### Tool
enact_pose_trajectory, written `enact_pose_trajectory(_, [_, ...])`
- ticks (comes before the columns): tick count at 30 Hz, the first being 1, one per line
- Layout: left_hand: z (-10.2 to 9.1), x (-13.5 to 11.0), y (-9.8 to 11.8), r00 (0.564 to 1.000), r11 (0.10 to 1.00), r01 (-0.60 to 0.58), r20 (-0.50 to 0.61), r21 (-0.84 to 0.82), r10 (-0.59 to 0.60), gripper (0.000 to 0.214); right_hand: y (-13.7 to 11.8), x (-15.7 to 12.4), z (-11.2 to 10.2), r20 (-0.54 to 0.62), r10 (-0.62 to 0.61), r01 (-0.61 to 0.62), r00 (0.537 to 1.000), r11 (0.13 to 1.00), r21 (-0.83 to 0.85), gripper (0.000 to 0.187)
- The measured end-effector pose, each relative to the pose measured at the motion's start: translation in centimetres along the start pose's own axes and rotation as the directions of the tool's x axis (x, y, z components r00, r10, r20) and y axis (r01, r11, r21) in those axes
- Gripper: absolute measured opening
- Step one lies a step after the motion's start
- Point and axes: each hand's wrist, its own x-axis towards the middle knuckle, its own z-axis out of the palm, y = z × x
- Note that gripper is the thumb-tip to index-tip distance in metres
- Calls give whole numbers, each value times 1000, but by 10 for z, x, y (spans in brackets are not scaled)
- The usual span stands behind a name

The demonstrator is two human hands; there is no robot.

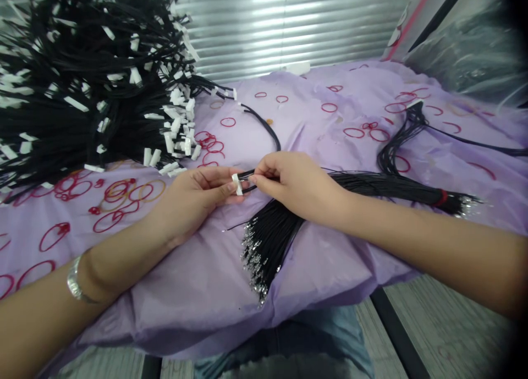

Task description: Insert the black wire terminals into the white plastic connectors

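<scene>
My left hand pinches a small white connector between thumb and fingers. Black wires run out of its right side. Close beside it, my right hand has thumb and forefinger closed on a wire at the connector; the fingertips hide just where it sits. Below the right hand lies a fanned bundle of black wires with bare metal terminals at its near end. Another black wire bundle, tied with a red band, stretches to the right behind my right forearm.
A tall heap of black cables with white connectors fills the back left. Red rubber bands lie scattered over the purple table cover. Wires with a connector lie at the right. Metal slats stand behind; clear plastic is at back right.
</scene>
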Motion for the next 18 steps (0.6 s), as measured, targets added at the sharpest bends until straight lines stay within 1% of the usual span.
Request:
enact_pose_trajectory(6, [2, 1, 1, 1000, 1000, 12, -13, -18, -12, 20, 3, 2, 1, 16, -38, 37, 999, 998, 44, 17])
enact_pose_trajectory(10, [0, 1, 0, 999, 1000, -4, 37, 6, 4, 21, 4, 2, 3, 21, -56, 55, 998, 998, 25, 19])
enact_pose_trajectory(15, [-4, 3, -5, 998, 999, -31, 56, 42, 29, 21, 3, 2, 6, 2, -83, 83, 997, 996, -28, 20])
enact_pose_trajectory(18, [-6, 3, -6, 996, 998, -35, 83, 51, 31, 23, 5, 2, 8, -3, -105, 104, 995, 994, -13, 19])
